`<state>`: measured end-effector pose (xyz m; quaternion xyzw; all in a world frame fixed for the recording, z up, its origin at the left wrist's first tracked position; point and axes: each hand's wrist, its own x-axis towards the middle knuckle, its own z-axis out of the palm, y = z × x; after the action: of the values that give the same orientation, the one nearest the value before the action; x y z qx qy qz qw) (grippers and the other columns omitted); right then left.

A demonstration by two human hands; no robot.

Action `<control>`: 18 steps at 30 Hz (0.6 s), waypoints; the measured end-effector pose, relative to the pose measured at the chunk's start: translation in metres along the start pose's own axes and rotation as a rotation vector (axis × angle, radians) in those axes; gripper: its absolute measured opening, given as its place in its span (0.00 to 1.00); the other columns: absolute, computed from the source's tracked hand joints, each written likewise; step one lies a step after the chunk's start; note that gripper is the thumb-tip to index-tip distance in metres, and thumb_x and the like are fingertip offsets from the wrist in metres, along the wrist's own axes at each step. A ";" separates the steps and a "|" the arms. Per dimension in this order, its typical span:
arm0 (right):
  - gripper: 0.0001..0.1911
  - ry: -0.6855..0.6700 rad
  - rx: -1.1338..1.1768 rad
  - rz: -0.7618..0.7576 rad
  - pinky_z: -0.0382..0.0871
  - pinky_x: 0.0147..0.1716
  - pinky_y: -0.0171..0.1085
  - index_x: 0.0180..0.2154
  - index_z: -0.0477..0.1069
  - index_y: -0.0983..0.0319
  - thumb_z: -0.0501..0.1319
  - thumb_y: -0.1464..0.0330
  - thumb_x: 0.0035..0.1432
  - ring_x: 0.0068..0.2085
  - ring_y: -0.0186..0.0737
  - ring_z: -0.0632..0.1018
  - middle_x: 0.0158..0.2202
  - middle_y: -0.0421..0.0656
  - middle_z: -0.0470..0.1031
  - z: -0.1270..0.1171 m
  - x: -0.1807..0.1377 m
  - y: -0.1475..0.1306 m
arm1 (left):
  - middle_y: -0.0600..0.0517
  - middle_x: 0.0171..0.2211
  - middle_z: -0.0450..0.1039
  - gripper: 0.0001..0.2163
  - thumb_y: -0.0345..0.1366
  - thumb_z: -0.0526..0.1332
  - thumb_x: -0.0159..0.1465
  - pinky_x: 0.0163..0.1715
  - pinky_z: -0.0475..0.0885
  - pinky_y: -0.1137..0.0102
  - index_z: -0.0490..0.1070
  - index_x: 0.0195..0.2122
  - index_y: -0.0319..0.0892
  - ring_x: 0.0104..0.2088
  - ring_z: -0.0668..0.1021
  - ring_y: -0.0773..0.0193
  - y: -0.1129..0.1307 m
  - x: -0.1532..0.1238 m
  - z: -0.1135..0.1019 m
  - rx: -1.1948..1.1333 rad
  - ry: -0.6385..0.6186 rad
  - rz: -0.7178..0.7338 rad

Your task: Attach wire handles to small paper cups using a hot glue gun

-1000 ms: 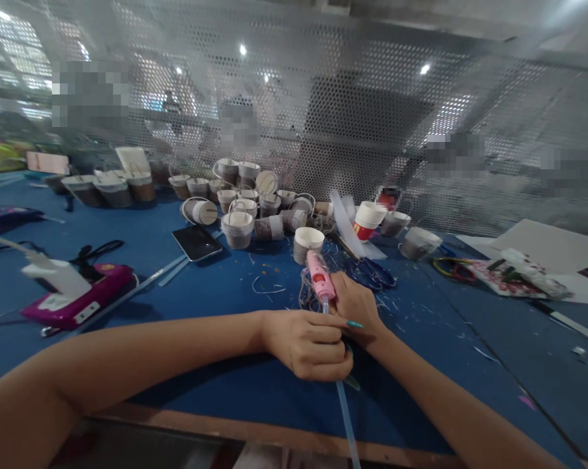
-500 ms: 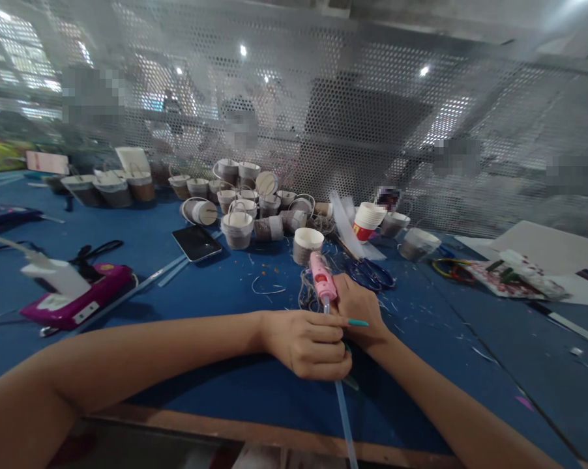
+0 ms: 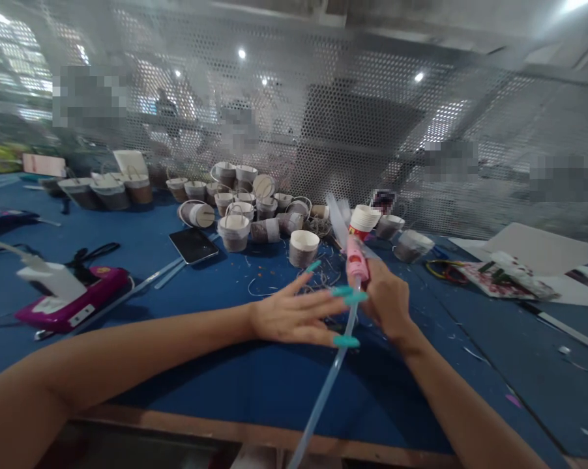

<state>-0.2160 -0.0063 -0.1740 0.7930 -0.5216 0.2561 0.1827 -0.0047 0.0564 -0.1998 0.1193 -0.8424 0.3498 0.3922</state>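
Observation:
Gripped in my right hand (image 3: pixel 386 293) is a pink hot glue gun (image 3: pixel 356 260), pointing away from me. A long translucent glue stick (image 3: pixel 323 397) runs from its back end down past the table's front edge. My left hand (image 3: pixel 298 316) has its fingers stretched out, with long turquoise nails close to the glue stick; whether they touch it I cannot tell. A twine-wrapped paper cup (image 3: pixel 304 249) stands upright just beyond my left hand. Loose twine scraps (image 3: pixel 326 277) lie between that cup and the glue gun.
Several small cup baskets with handles (image 3: pixel 233 233) crowd the back of the blue table. A black phone (image 3: pixel 193 245) lies left of centre, near a purple power strip (image 3: pixel 73 306). Stacked paper cups (image 3: pixel 364 220) stand behind the glue gun. Papers (image 3: pixel 548 251) lie at right.
My left hand has opened from a closed grip around the glue stick. My right hand has moved right with the glue gun, and the stick's lower end has swung left.

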 end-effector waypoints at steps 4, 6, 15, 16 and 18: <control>0.17 -0.017 -0.079 0.224 0.58 0.27 0.37 0.37 0.69 0.67 0.49 0.61 0.61 0.29 0.43 0.74 0.33 0.52 0.74 -0.011 0.017 0.027 | 0.34 0.59 0.55 0.38 0.36 0.64 0.57 0.56 0.64 0.48 0.42 0.63 0.41 0.62 0.61 0.47 -0.016 -0.020 0.021 -0.014 0.143 -0.605; 0.18 -0.083 -0.112 0.314 0.63 0.32 0.42 0.39 0.70 0.69 0.49 0.62 0.61 0.34 0.50 0.75 0.36 0.57 0.74 -0.012 0.022 0.040 | 0.34 0.59 0.52 0.38 0.36 0.65 0.56 0.57 0.63 0.48 0.41 0.62 0.41 0.60 0.62 0.46 -0.028 -0.029 0.033 -0.107 0.155 -0.917; 0.15 -0.176 0.085 0.673 0.60 0.40 0.66 0.41 0.72 0.65 0.58 0.70 0.49 0.53 0.72 0.63 0.49 0.64 0.64 0.025 0.021 0.094 | 0.37 0.50 0.65 0.50 0.40 0.74 0.40 0.58 0.60 0.48 0.43 0.58 0.37 0.56 0.68 0.42 -0.070 -0.041 0.058 -0.554 0.006 -1.529; 0.16 -0.168 0.124 0.681 0.59 0.39 0.67 0.40 0.71 0.66 0.60 0.68 0.47 0.52 0.73 0.63 0.48 0.65 0.64 0.027 0.021 0.093 | 0.38 0.49 0.67 0.50 0.40 0.74 0.39 0.57 0.60 0.48 0.45 0.58 0.37 0.55 0.69 0.42 -0.072 -0.041 0.059 -0.586 0.003 -1.550; 0.18 -0.121 0.161 0.672 0.59 0.39 0.68 0.40 0.70 0.68 0.61 0.68 0.45 0.52 0.74 0.62 0.47 0.67 0.64 0.025 0.021 0.082 | 0.39 0.48 0.68 0.48 0.39 0.75 0.38 0.57 0.62 0.49 0.47 0.56 0.38 0.54 0.71 0.45 -0.075 -0.041 0.059 -0.646 0.026 -1.578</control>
<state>-0.2798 -0.0673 -0.1794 0.6026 -0.7415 0.2949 -0.0058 0.0240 -0.0420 -0.2195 0.5495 -0.5666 -0.2820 0.5454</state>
